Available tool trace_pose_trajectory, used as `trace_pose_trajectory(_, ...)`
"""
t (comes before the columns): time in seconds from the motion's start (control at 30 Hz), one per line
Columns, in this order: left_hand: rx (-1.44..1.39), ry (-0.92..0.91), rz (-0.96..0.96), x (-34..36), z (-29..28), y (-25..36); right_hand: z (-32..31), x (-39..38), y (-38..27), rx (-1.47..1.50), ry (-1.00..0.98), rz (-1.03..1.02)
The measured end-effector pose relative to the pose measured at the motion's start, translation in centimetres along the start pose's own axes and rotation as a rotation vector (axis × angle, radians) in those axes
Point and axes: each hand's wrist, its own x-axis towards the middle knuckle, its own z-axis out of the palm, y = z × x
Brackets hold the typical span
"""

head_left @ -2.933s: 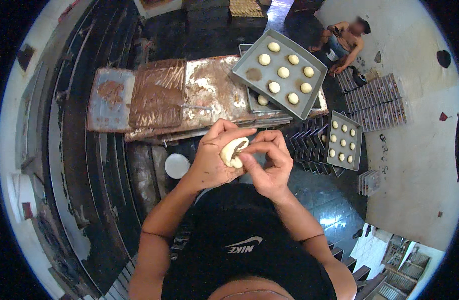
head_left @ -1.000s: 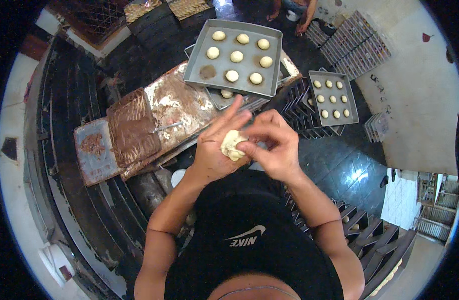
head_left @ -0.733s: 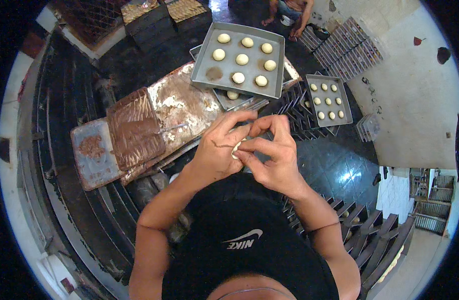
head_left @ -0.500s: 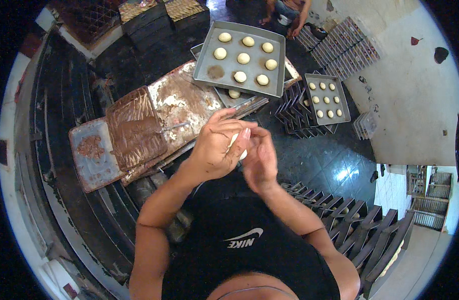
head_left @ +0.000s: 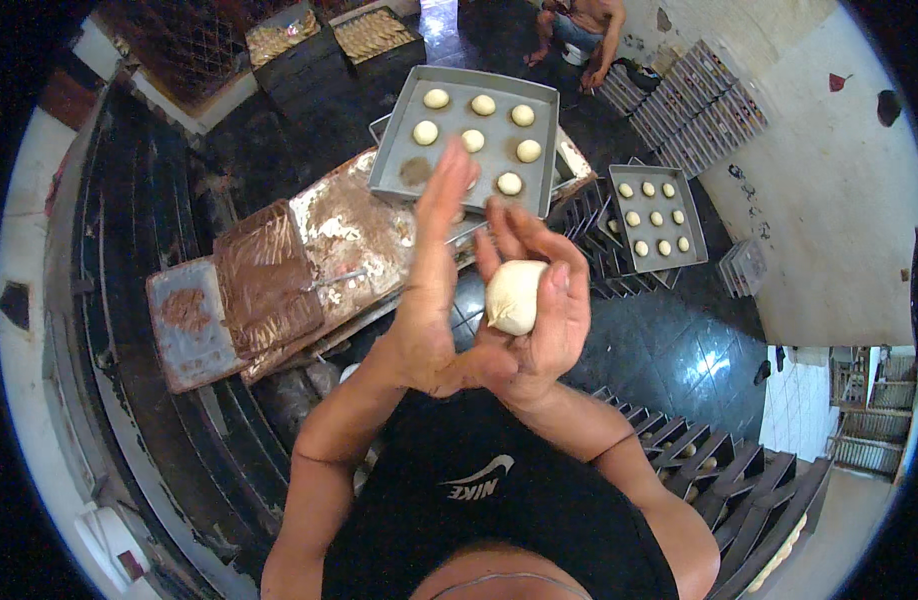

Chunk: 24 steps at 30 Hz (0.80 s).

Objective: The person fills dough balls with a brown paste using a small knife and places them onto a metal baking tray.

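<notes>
A smooth pale dough ball [head_left: 514, 297] rests in my right hand [head_left: 559, 325], whose fingers and thumb curl around it; a gathered pucker shows at its lower left. Close beside it, my left hand [head_left: 429, 310] is upright and flat with fingers stretched out, its thumb side near the heel of the right hand. Beyond both hands stands a grey metal tray [head_left: 499, 150] bearing several small dough balls [head_left: 483, 105] in rows. One spot at its near left has only a dark greasy mark. My left fingertips partly hide the tray's near rows.
Under the tray is a floury worktable [head_left: 344, 210], with a brown spread slab [head_left: 269, 285] and a pale tray [head_left: 199, 355] to the left. Another dough tray [head_left: 674, 259] sits on racks at right. Dark stacked trays [head_left: 739, 475] are near my right arm. A person [head_left: 589, 30] sits at the back.
My cupped hands have parted: the left has straightened out flat, while the right has turned palm up, exposing the dough ball. The view has shifted slightly, moving the tray lower.
</notes>
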Motion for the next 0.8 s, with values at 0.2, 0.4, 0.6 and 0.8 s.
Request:
trace_pose_trajectory(0.2, -0.045, -0.243, -0.246, 0.1, 4.3, -3.2, -7.6, 5.6, -2.6, -0.174, -0.095, -0.131)
trace_pose_trajectory(0.4, 0.406, -0.316, -0.048, 1.6, 8.6, -7.4, -13.8, 9.7, -4.1, 0.133, -0.010, 0.443)
trace_pose_trajectory(0.6, -0.345, -0.214, -0.712, 1.2, 10.0, -13.7, -17.8, 10.2, -0.4, 0.275, -0.060, 0.452)
trace_pose_trajectory(0.8, -0.842, 0.161, -1.117, -2.2, 4.7, -18.9, -19.1, 10.1, 8.9, 0.111, 0.027, 0.678)
